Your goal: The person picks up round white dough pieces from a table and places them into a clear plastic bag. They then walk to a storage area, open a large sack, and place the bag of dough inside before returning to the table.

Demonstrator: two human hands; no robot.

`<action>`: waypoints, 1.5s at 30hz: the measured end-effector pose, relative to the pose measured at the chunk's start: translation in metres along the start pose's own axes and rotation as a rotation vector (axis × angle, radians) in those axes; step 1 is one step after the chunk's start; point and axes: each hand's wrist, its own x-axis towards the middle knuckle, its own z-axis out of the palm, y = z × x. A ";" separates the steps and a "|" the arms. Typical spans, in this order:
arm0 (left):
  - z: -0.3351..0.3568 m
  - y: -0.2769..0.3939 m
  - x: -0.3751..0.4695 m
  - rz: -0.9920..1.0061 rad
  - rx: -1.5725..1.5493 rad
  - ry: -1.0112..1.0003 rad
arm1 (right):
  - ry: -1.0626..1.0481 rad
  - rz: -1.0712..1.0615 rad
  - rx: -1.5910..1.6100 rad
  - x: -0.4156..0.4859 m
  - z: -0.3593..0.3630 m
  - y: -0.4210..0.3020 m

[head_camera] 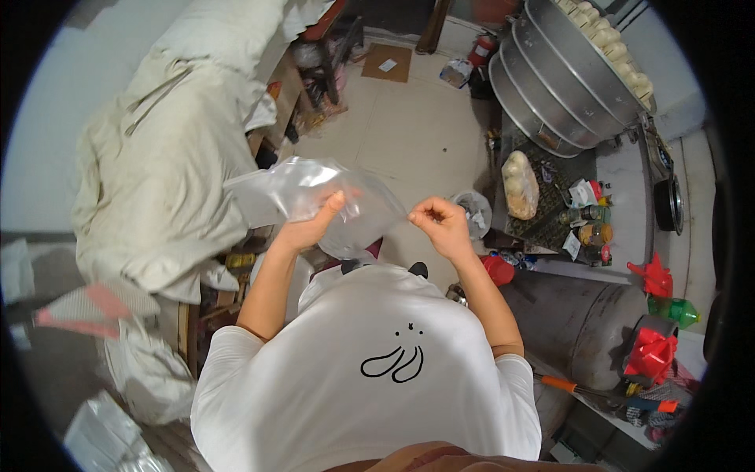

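Note:
A clear plastic bag (365,215) is spread between my two hands, in front of my white shirt. My left hand (309,227) grips it near the middle, with the thumb on top and the fingers showing through the film. The fingertips of my right hand (442,223) pinch the bag's right edge. On the dark counter to the right lies another clear bag (520,186) filled with pale, round buns. Stacked metal steamer tiers (560,88) stand behind it, with rows of pale buns (613,50) on the top tier.
White cloth (171,171) covers a table at the left. A bin with a liner (473,213) stands by the counter, near my right hand. Jars (594,234) stand on the counter; a gas cylinder (566,324) lies at the lower right. Cardboard (386,62) and a fire extinguisher (482,49) are ahead.

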 end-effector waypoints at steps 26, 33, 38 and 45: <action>-0.071 -0.021 0.328 -0.230 -0.099 0.925 | -0.171 0.144 0.239 0.444 -0.118 0.003; -0.142 -0.005 0.282 -0.392 0.637 0.796 | -0.446 -0.176 -0.042 0.559 -0.054 -0.034; -0.208 -0.011 0.262 -0.378 0.697 1.085 | -0.667 -0.222 -0.028 0.634 0.038 -0.090; -0.307 -0.031 0.247 -0.298 0.582 1.483 | -0.912 -0.454 -0.246 0.698 0.170 -0.166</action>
